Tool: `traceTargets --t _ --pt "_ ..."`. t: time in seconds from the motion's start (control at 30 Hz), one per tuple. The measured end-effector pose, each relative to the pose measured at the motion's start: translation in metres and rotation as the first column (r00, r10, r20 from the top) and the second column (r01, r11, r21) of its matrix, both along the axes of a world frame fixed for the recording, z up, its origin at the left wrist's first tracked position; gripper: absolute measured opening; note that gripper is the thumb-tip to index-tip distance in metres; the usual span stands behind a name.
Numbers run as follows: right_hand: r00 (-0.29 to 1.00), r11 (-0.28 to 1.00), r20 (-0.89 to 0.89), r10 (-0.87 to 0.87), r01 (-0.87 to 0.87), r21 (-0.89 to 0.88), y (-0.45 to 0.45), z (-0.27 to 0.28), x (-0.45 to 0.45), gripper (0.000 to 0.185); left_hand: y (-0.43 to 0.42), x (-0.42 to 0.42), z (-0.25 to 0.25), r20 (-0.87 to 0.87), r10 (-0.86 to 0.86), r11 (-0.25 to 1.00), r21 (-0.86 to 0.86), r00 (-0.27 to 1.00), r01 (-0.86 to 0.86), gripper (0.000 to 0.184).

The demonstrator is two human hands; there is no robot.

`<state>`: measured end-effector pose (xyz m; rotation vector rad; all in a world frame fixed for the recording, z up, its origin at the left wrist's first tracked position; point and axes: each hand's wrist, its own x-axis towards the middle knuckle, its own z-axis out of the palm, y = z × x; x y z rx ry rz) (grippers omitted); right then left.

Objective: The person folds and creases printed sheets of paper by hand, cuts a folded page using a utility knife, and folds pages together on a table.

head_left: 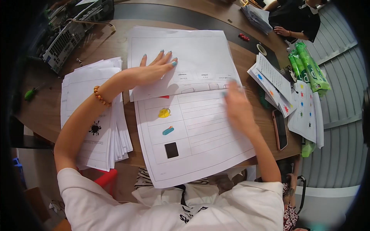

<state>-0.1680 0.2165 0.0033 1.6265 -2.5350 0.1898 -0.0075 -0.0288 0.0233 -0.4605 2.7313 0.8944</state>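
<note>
A large paper worksheet [169,169] lies before me, its lower end past the table's front edge. It shows a yellow bag, a blue-green pencil case, a black rectangle and ruled lines. Over its upper part lies a mostly white paper layer [192,50] with small print along its lower edge; whether this is a fold or another sheet I cannot tell. My left hand [156,71] rests flat on that layer, fingers spread. At the right end of the layer's lower edge is my right hand [237,104], its fingers blurred by motion.
A stack of printed sheets [92,81] lies left. To the right are more papers [271,82], a phone [280,129], a tape roll [261,49] and green packages [308,69]. Opened electronic equipment [63,44] stands back left. Another person's hand [282,31] is at the far right.
</note>
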Motion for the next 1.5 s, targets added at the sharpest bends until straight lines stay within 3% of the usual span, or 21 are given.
traceTargets --t 0.07,0.17,0.2,0.23,0.27,0.3,0.37,0.5,0.57,0.6,0.67,0.73,0.8,0.87,0.9,1.0,1.07,1.3,1.4,1.47,1.5 --pt "0.989 0.996 -0.131 -0.067 0.074 0.052 0.025 0.002 -0.024 0.046 0.004 0.001 0.001 0.009 0.026 1.000 0.005 1.000 -0.026 0.063" --pt "0.948 0.963 0.315 -0.044 0.125 -0.240 0.045 0.021 -0.011 0.044 0.001 -0.005 -0.005 0.008 0.022 0.999 -0.030 1.000 -0.021 0.063" --pt "0.948 0.961 0.314 -0.048 0.129 -0.243 0.042 0.030 -0.001 0.044 0.000 -0.006 -0.009 0.006 -0.002 0.998 -0.064 1.000 0.002 0.063" --pt "0.667 0.887 0.744 0.044 0.316 -0.336 0.037 0.036 0.008 0.044 0.000 -0.008 -0.010 0.007 -0.005 0.997 -0.071 1.000 0.006 0.063" --pt "0.221 0.801 0.949 0.225 0.512 -0.309 0.033 0.037 0.014 0.044 0.000 -0.009 -0.010 0.004 -0.022 0.995 -0.102 1.000 0.023 0.059" --pt "0.217 0.800 0.949 0.230 0.514 -0.312 0.029 0.037 0.015 0.044 0.003 -0.007 -0.007 0.003 -0.038 0.991 -0.130 0.999 0.038 0.056" --pt "-0.455 0.693 0.779 0.431 0.720 0.036 0.013 0.039 0.014 0.043 0.012 0.000 0.001 0.009 -0.092 0.978 -0.186 0.996 0.092 0.054" --pt "-0.367 0.692 0.797 0.480 0.717 -0.087 -0.022 0.024 0.009 0.046 0.017 0.003 -0.004 -0.072 -0.161 0.964 -0.225 0.984 0.141 0.047" --pt "-0.009 0.673 0.893 0.449 0.660 -0.332 -0.048 0.022 0.010 0.048 0.025 0.002 -0.006 -0.100 -0.156 0.965 -0.226 0.983 0.130 0.044" --pt "-0.013 0.676 0.892 0.451 0.658 -0.332 -0.058 0.018 0.012 0.048 0.032 0.000 -0.008 -0.173 -0.151 0.976 -0.181 0.973 0.119 0.042" --pt "0.483 0.632 0.748 0.456 0.416 -0.654 -0.075 0.009 0.015 0.041 0.035 -0.003 -0.014 -0.244 -0.135 0.985 -0.134 0.960 0.104 0.040" --pt "0.569 0.601 0.669 0.478 0.344 -0.721 -0.078 0.005 0.016 0.045 0.034 -0.002 -0.022 -0.371 -0.301 0.953 -0.125 0.878 0.274 0.040" --pt "0.741 0.731 0.463 0.485 -0.053 -0.680 -0.068 0.015 0.015 0.051 0.025 -0.001 -0.028 -0.444 -0.287 0.954 -0.208 0.849 0.214 0.038" --pt "0.763 0.749 0.365 0.533 -0.225 -0.623 -0.063 0.017 0.016 0.053 -0.001 -0.002 -0.030 -0.479 -0.035 0.836 0.467 0.877 0.288 0.039" --pt "0.775 0.736 0.250 0.580 -0.367 -0.569 -0.061 0.011 0.014 0.052 0.001 0.005 0.007 -0.305 0.179 0.883 0.468 0.935 -0.016 0.041" --pt "0.775 0.727 0.122 0.620 -0.509 -0.460 -0.061 0.004 0.018 0.050 -0.054 0.020 0.032 -0.138 0.070 0.751 0.659 0.988 0.038 0.041" --pt "0.813 0.752 0.040 0.581 -0.518 -0.407 -0.065 0.007 0.026 0.053 -0.073 0.031 0.037 -0.032 0.033 0.844 0.536 0.999 -0.011 0.043" --pt "0.789 0.765 -0.210 0.578 -0.613 -0.197 -0.078 0.012 0.044 0.050 -0.083 0.027 0.015 -0.029 0.126 0.816 0.571 0.992 -0.087 0.051" --pt "0.755 0.732 -0.219 0.619 -0.655 -0.189 -0.080 0.007 0.044 0.048 -0.077 0.029 0.028 0.020 0.177 0.895 0.412 0.984 -0.169 0.052" --pt "0.763 0.741 -0.178 0.622 -0.646 -0.180 -0.078 0.002 0.046 0.049 -0.070 0.030 0.038 0.068 0.244 0.969 -0.049 0.967 -0.241 0.054" --pt "0.760 0.738 -0.171 0.626 -0.649 -0.183 -0.077 0.003 0.048 0.049 -0.071 0.031 0.035 0.075 0.249 0.968 -0.048 0.965 -0.246 0.054"
